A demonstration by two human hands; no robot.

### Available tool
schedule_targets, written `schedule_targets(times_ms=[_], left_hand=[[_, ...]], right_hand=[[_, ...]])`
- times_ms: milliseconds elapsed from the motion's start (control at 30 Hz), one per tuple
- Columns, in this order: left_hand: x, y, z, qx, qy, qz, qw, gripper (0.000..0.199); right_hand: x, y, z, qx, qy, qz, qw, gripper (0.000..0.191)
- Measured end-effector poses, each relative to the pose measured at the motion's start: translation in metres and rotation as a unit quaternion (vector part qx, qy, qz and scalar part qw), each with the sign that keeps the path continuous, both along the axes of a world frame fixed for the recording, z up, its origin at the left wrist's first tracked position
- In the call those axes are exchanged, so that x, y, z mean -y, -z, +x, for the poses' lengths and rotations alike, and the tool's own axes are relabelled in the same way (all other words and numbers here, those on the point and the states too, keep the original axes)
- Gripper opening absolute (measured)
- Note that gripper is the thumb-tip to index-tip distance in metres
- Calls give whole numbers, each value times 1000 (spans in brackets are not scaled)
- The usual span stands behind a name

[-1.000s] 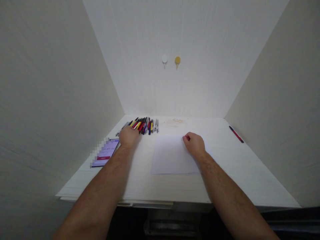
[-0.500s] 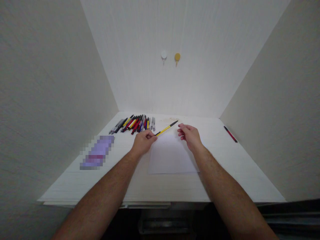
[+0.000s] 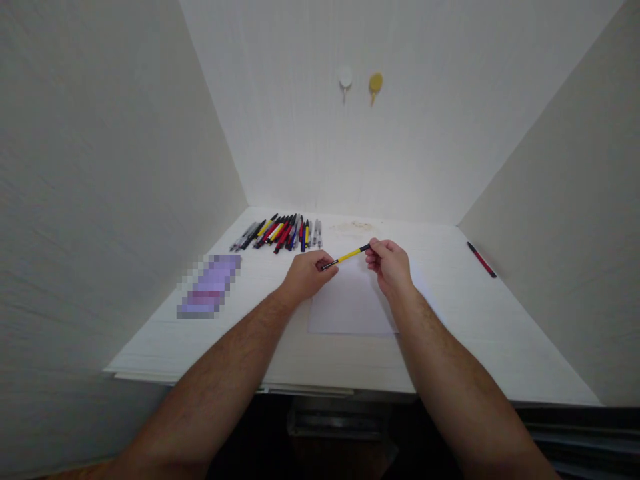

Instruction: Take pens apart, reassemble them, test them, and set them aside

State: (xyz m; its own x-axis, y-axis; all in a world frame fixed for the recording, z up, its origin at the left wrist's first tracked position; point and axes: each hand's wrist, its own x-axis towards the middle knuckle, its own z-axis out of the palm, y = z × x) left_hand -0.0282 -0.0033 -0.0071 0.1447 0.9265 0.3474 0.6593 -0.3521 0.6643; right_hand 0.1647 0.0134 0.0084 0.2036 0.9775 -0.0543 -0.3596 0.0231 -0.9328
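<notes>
My left hand [image 3: 307, 275] pinches the dark lower end of a yellow-and-black pen [image 3: 349, 256] between thumb and fingers, while my right hand [image 3: 393, 265] nips its black upper end with thumb and forefinger; whether my curled right fingers also touch it, I can't quite tell. The pen slants up to the right, over the far part of a white paper sheet [image 3: 353, 310] on the white table [image 3: 280, 347]. Beyond my left hand lies a mixed row of pens [image 3: 284, 233], with a blurred purple rectangle [image 3: 210, 287] nearer me. Far right, a red-and-black pen [image 3: 482, 260] rests near the side wall [image 3: 565, 220]. Two round hooks [image 3: 376, 83] hang on the back wall [image 3: 300, 133].
</notes>
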Motion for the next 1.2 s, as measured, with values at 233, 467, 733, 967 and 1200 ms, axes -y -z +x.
schedule_targets(times_ms=[233, 467, 733, 967, 1200], left_hand=[[0, -2, 1, -52, -15, 14, 998, 15], [0, 3, 3, 1, -8, 36, 999, 22], [2, 1, 4, 6, -3, 14, 1000, 18], [1, -2, 4, 14, 24, -38, 999, 22], [0, 1, 4, 115, 95, -195, 969, 32]], right_hand=[[0, 8, 2, 38, 17, 16, 999, 33], [-1, 9, 2, 38, 24, 18, 999, 30], [-1, 8, 2, 43, 11, 28, 999, 32], [-1, 6, 2, 45, 0, 53, 998, 27], [1, 3, 7, 36, -47, 62, 996, 20]])
